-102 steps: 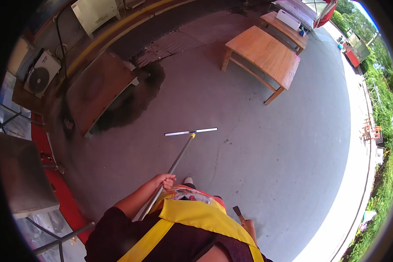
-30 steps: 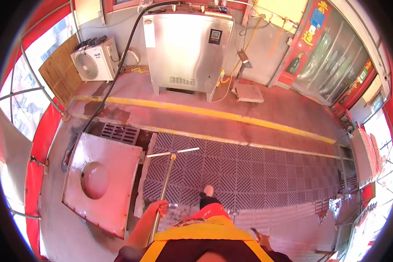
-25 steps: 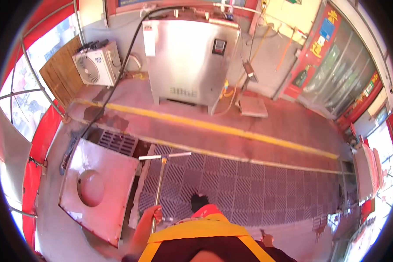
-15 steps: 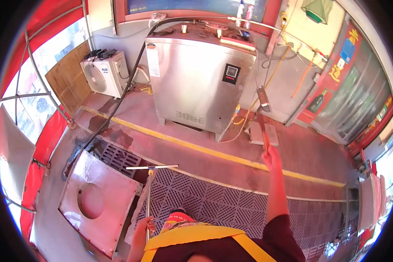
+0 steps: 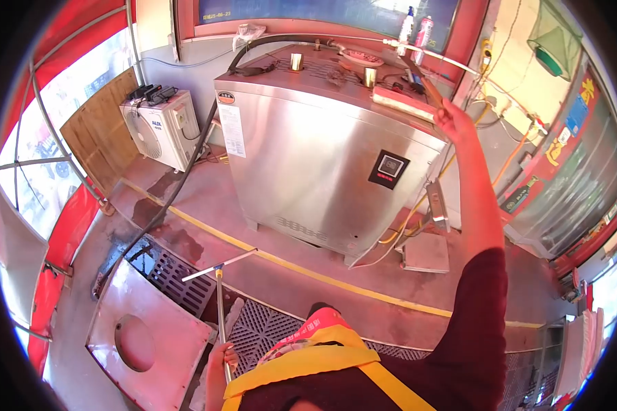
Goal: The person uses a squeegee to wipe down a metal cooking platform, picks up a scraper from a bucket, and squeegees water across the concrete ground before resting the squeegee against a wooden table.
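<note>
My left hand [image 5: 222, 357] is wrapped round the pole of a floor squeegee [image 5: 221, 301], whose wide blade is raised near the floor grate. My right hand [image 5: 454, 123] is stretched out over the right end of a stainless steel cabinet [image 5: 308, 157]. It grips a long narrow tool [image 5: 428, 89] with a brown handle and a darker far end; its exact kind is unclear. The tool's tip is near the clutter on the cabinet's top, but whether it touches cannot be told. Close by are a long pale-red box [image 5: 404, 103] and two spray cans [image 5: 424, 31].
A metal plate with a round hole [image 5: 164, 335] lies beside the floor grate [image 5: 178, 277]. A black hose [image 5: 185, 171] runs across the floor to the cabinet. An outdoor air-conditioner unit [image 5: 159, 130] stands left. A brush-like object [image 5: 437, 204] leans near a flat slab [image 5: 425, 252].
My right hand has risen with the tool from above the floor to the cabinet's top. The view has come closer to the cabinet. My left hand still holds the squeegee, now tilted differently.
</note>
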